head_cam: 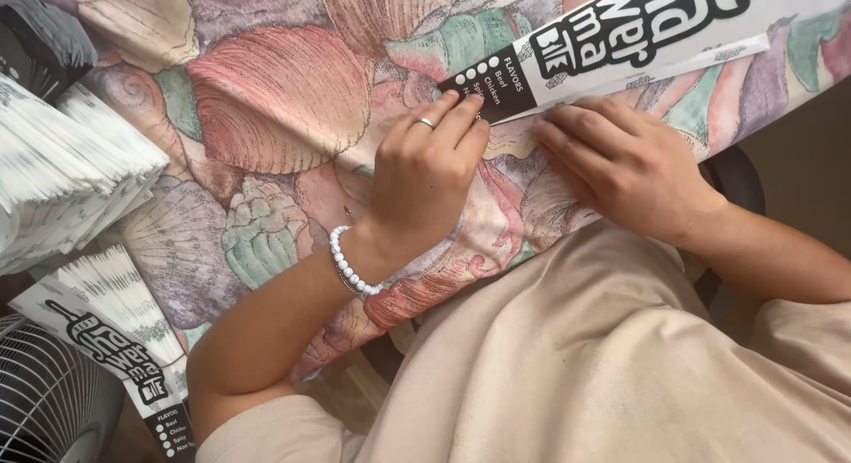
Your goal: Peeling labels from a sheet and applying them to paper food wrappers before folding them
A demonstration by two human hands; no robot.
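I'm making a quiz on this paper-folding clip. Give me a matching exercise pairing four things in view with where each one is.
Things:
1. left hand
2. right hand
3. stack of folded paper sleeves
4. wire fan guard

Places:
A. bottom left corner of the view
B. fingertips on the black end of the white paper sleeve
C. left edge, on the shell-patterned tablecloth
D. flat on the cloth just below the sleeve's lower edge

Pairs: 1-B, 2-D, 3-C, 4-A
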